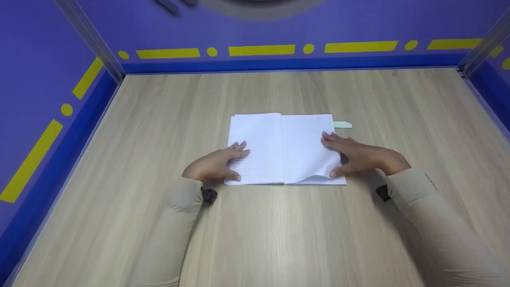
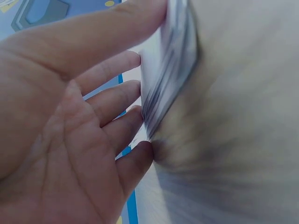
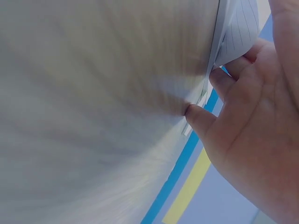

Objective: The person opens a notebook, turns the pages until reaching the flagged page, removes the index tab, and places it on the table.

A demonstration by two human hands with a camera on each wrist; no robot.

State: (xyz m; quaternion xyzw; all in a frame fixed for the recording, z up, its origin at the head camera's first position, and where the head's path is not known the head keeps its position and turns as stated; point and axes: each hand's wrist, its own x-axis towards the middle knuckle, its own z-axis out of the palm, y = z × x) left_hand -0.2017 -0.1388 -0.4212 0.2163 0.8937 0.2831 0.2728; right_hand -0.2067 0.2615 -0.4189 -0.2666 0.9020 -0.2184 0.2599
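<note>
An open lined notebook (image 1: 285, 147) lies flat in the middle of the wooden table (image 1: 279, 231). My left hand (image 1: 236, 162) rests on the outer edge of the left page with its fingers straight. In the left wrist view the left hand's fingers (image 2: 117, 100) lie along the stacked page edges (image 2: 168, 70). My right hand (image 1: 336, 156) lies flat on the right page, and its thumb pushes at the lower corner, where a page (image 1: 316, 178) bulges up. The right wrist view shows a lifted lined page (image 3: 240, 32) over the right hand's fingers (image 3: 224, 79).
A pale green tab (image 1: 342, 124) sticks out from the notebook's upper right edge. Purple walls with yellow dashes and a blue base strip (image 1: 287, 63) close in the table at the back and on both sides. Beige sleeves cover both forearms.
</note>
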